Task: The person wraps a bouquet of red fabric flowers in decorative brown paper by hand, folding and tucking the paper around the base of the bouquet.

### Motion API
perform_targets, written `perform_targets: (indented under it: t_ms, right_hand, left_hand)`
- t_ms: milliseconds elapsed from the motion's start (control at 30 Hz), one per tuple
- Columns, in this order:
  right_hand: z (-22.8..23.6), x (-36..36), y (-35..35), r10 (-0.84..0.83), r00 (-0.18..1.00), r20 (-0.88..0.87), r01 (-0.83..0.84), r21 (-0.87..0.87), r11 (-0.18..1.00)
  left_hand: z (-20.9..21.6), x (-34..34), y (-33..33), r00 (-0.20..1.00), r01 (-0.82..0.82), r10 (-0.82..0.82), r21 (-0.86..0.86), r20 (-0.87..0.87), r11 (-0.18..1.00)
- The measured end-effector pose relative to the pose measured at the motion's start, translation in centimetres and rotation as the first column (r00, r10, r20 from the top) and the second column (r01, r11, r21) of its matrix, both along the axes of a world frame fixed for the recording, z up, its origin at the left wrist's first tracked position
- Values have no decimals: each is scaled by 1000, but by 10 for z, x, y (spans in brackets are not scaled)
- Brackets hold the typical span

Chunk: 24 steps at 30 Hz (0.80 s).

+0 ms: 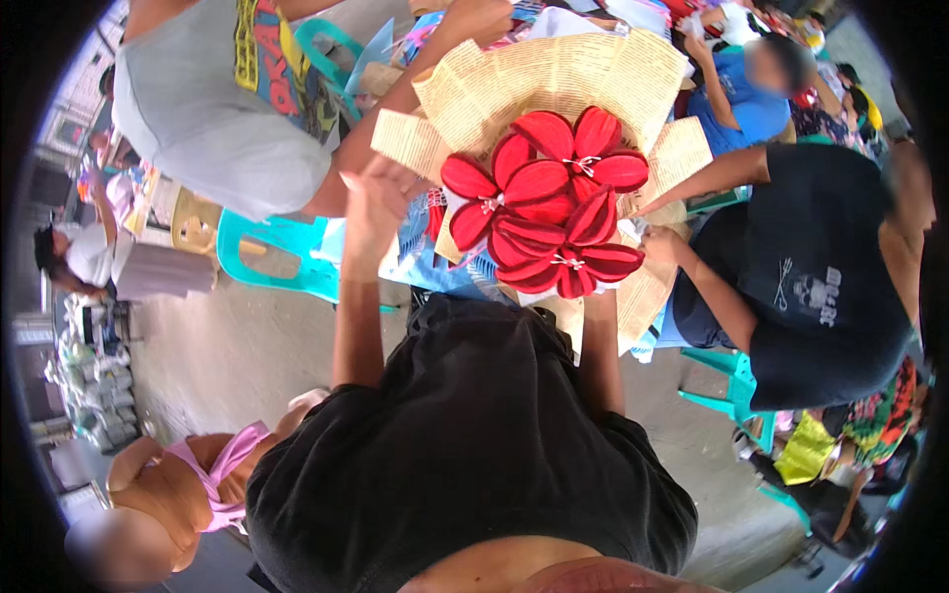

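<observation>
Bouquet of red flowers [537, 190] in a tan paper wrapper [554, 79], seen in front of the waist.
The base is best supported from below, with petals left unpressed and paper uncreased; the left hand [381, 193] is spread open beside the wrapper, with nothing visibly held. The right hand is hidden behind the bouquet, so its grip cannot be told. The stems are also hidden, and the white scrap [633, 228] by a co-worker's hand [662, 244] is hard to make out.
</observation>
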State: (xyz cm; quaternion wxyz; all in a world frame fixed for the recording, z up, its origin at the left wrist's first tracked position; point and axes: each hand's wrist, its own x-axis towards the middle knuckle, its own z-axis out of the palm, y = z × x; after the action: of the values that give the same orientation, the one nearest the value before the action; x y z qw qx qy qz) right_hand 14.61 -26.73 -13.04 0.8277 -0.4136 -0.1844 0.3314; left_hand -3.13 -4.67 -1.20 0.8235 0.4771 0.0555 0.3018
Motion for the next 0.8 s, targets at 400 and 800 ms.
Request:
perform_targets:
  t_ms: [400,800]
  right_hand:
    - [-12,6,24,78,996,-42,-77,16,997]
    - [-9,19,11,5,1000,-30,-4,17,1000]
  left_hand:
    - [40,13,-25,965,-229,212,-98,-155,969]
    - [25,27,-30,949,-84,30,-157,-315,984]
